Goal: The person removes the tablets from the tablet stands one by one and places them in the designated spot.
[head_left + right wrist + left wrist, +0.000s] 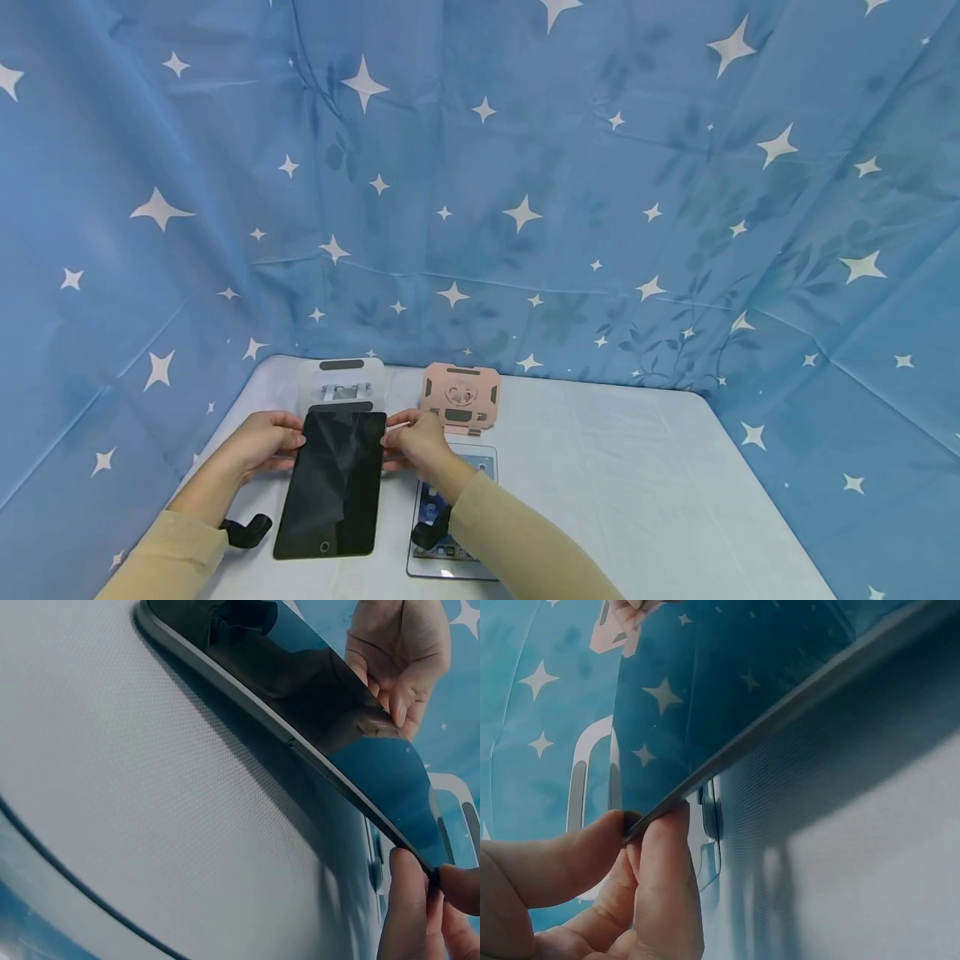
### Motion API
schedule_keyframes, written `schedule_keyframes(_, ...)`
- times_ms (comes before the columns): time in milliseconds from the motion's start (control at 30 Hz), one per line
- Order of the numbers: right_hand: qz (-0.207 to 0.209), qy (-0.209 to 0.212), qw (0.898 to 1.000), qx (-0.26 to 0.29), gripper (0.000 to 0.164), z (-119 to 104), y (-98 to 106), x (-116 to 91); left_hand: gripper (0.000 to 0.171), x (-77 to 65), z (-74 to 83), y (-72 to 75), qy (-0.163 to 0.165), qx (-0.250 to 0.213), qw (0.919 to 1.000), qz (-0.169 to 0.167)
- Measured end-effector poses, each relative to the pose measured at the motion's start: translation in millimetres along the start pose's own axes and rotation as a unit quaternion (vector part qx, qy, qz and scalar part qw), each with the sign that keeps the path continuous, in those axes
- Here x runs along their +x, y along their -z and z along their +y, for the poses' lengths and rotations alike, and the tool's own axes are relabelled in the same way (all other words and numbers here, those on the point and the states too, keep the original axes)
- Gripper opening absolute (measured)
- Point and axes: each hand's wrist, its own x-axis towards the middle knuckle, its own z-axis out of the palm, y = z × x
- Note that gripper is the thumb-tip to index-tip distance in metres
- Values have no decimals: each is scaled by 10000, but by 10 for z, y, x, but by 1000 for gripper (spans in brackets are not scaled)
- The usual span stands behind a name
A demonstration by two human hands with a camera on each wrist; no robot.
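Observation:
A black tablet [330, 492] tilts over the table, its far end lifted and its near end low, apparently touching the cloth. My left hand [264, 443] pinches its upper left edge, thumb over the screen side and fingers beneath, as the left wrist view shows. On the opposite edge, near the upper corner, my right hand [420, 448] pinches it the same way. Just behind the raised end lies a white stand [309, 382] with dark pads, partly covered by the tablet. In the right wrist view the dark screen [330, 712] mirrors its surroundings.
A white-framed tablet [431, 508] with a lit screen lies under my right forearm, which hides part of it. A pink stand [460, 396] with dark pads lies behind it. The white table [622, 483] meets a blue star-patterned curtain [480, 167] at the back.

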Motion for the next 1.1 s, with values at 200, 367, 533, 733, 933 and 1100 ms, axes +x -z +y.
schedule_keyframes(200,153,-119,9995,-246,28,-18,-18,-35,34,-2,-20,13,76,-56,9998,-172)
schedule_keyframes(367,217,-206,9992,-283,27,-41,-36,-57,34,-3,-23,28,177,-152,9995,-232)
schedule_keyframes(533,236,-276,9988,-314,26,-25,-40,-60,34,-3,-35,30,213,-266,9989,-331)
schedule_keyframes(733,195,-364,9984,-386,25,-3,-29,-47,34,-13,-33,46,326,-314,9981,-413)
schedule_keyframes(933,172,-425,9979,-466,24,-9,-23,-47,33,-4,-39,60,374,-382,9976,-435)
schedule_keyframes(1100,97,-406,9979,-505,23,-16,-20,-65,35,17,-65,72,359,-442,9973,-473)
